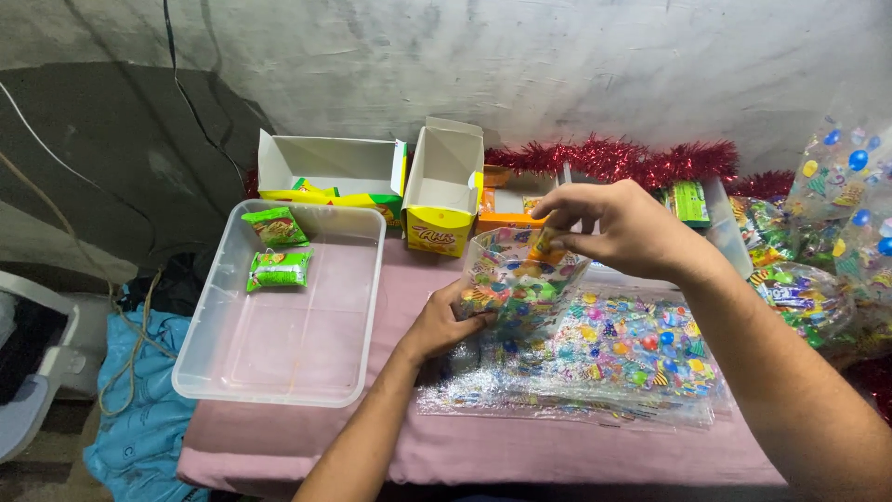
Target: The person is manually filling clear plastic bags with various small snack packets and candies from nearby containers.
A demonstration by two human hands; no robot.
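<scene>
I see my left hand (444, 323) gripping the lower left side of a clear printed bag (520, 279), fingers clenched on its edge so the bag stands open above the table. My right hand (618, 226) sits over the bag's mouth, its fingertips pinched on a small orange packet (545, 247) that is partly inside the opening. The bag is near the middle of the pink tablecloth (307, 432), just above a flat stack of matching printed bags (604, 367) that lies near the table's front edge and spreads to the right.

To the left, a clear plastic tub (279, 363) rests on the cloth, well apart from both hands, with two green snack packets (277, 249) in its far left corner. Behind the tub stands an open white and yellow carton (334, 172), and beside it, to the right, a narrower open yellow box (444, 191), then an orange box (506, 206). Red tinsel (632, 158) runs along the wall at the far side. On the right, filled printed bags (799, 293) are heaped together. A blue cloth (139, 409) hangs off the table's left.
</scene>
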